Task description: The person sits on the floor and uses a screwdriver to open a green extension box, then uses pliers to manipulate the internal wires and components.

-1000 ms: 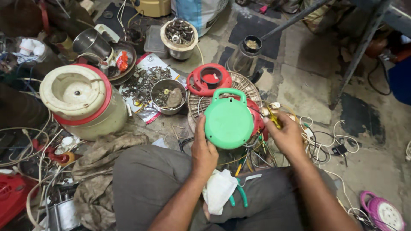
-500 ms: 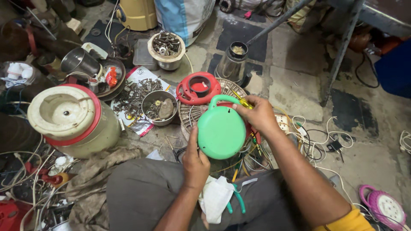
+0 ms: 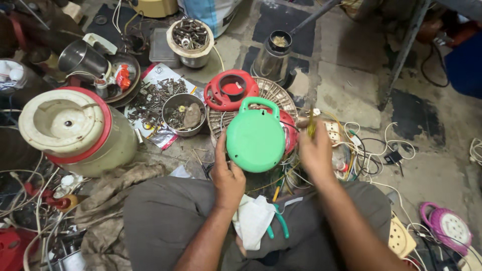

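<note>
Since the earlier frames the right hand (image 3: 315, 150) has come off the far rim of the green round casing (image 3: 256, 136) and drawn back to its right side, now lifting a thin yellow-handled tool, probably a screwdriver (image 3: 311, 125), blurred by motion. The left hand (image 3: 228, 173) has stayed at the near left edge of the casing, fingers wrapped round the rim, propping it upright above the lap.

The casing sits near the middle of the scene, its looped handle pointing away, in front of a round wire grille (image 3: 273, 93) and a red part (image 3: 288, 131) just behind it. The right hand is closed round the tool; how firmly cannot be told through the blur.

The step in hand looks like bringing the tool to the casing, likely to work a screw or seam on its right side. The next move calls for a steady hold from the left hand and careful aim of the tip, since the casing is only propped, not resting flat.

Around it: a red ring-shaped cover (image 3: 231, 89) further off, a steel bowl (image 3: 183, 114) of small parts to the left, a cream and red grinder base (image 3: 75, 130) at far left, a white cloth (image 3: 253, 218) and green-handled pliers (image 3: 276, 228) on the lap, tangled wires (image 3: 366, 155) to the right.
</note>
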